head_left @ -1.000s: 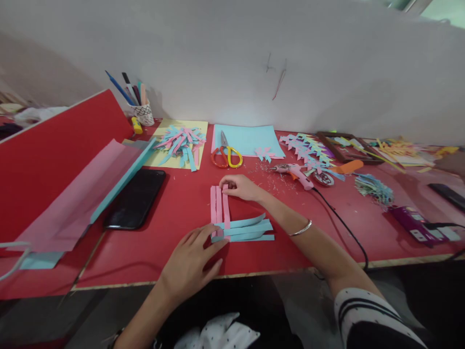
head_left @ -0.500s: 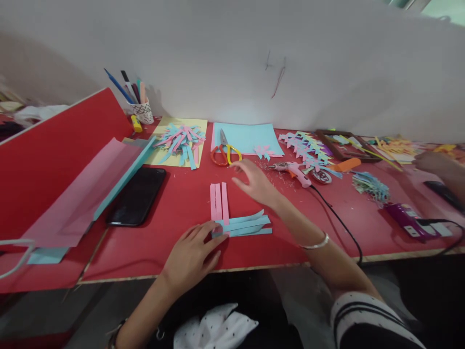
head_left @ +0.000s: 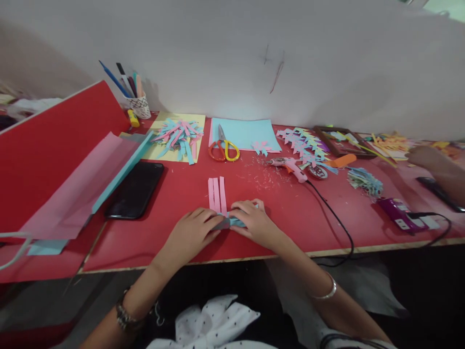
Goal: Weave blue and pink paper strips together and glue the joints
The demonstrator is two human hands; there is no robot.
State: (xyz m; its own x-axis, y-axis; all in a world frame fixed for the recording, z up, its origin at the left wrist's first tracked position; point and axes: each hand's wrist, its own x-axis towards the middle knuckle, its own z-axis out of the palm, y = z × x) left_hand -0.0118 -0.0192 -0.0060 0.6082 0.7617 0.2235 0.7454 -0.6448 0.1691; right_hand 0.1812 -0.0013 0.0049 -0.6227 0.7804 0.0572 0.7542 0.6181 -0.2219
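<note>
On the red table, light blue paper strips (head_left: 235,222) lie crosswise, mostly hidden under my hands. My left hand (head_left: 194,232) grips their left end, fingertips pressed down on the paper. From the right, my right hand (head_left: 256,224) has its fingers curled over the other part of the strips. Just beyond my hands, three pink paper strips (head_left: 217,194) lie upright in the view, side by side, their lower ends meeting the blue ones. Farther back, scissors (head_left: 222,145) with one red and one yellow handle rest partly on a light blue sheet (head_left: 247,131).
A black phone (head_left: 135,191) and leaning pink paper (head_left: 76,194) are on the left. A pile of cut strips (head_left: 179,135) lies behind. To the right are a pink glue gun (head_left: 288,166) with a cord, a purple power socket (head_left: 399,214) and another person's hand (head_left: 430,162).
My right hand has come down and toward me from near the scissors onto the blue strips. My left hand stays at their left end. The view has shifted slightly.
</note>
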